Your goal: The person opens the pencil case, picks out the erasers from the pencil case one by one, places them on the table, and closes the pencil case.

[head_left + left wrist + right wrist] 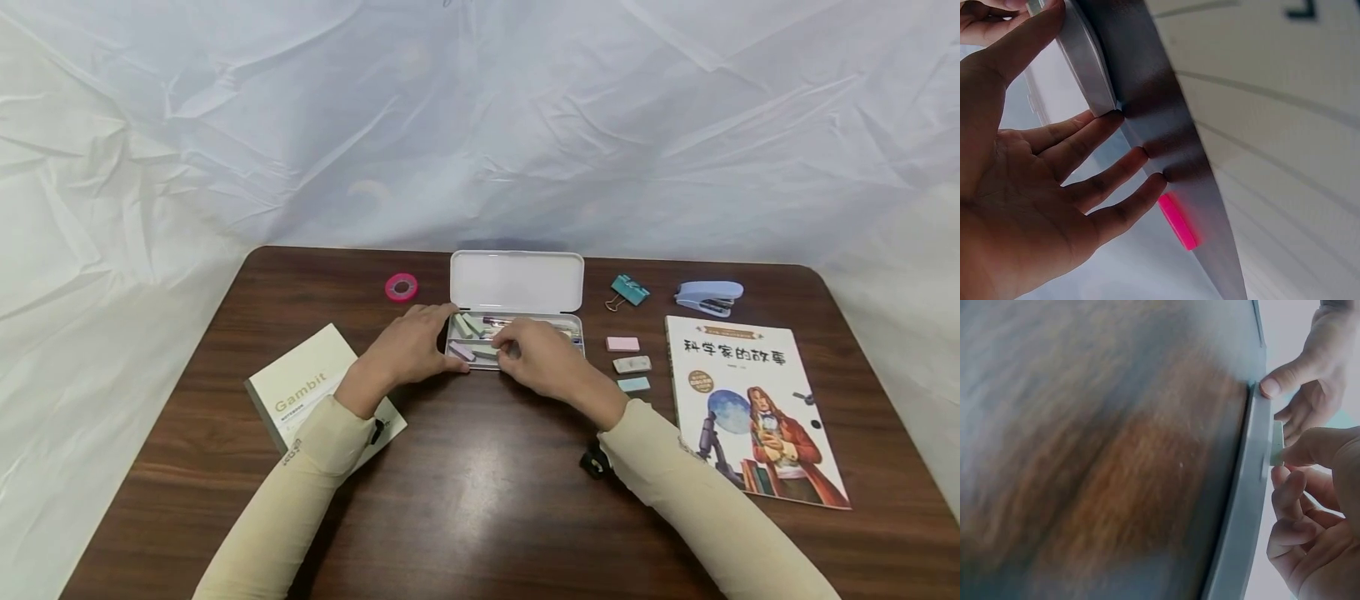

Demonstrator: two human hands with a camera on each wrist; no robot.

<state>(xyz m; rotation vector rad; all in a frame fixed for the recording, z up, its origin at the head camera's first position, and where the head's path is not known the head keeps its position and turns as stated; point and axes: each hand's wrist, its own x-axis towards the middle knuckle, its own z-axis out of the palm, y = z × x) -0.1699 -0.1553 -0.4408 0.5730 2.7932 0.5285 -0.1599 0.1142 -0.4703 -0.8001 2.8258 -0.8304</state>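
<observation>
A white pencil case (517,282) lies with its lid raised at the back middle of the table. My left hand (411,346) holds its left end, thumb at the near edge and fingertips at the far corner in the left wrist view. Over the tray, the right hand (546,357) pinches a pale green eraser (1277,444), which shows just above the case's rim in the right wrist view. Two more green erasers (462,326) and a purple eraser (461,351) lie in the left part. Pens (495,321) lie behind the right hand, partly hidden by it.
Right of the case lie a pink eraser (622,343), a white eraser (632,364), a blue-green eraser (633,384), a teal binder clip (630,289), a blue stapler (708,296) and a picture book (757,408). To the left are a pink tape roll (390,287) and a notebook (303,379).
</observation>
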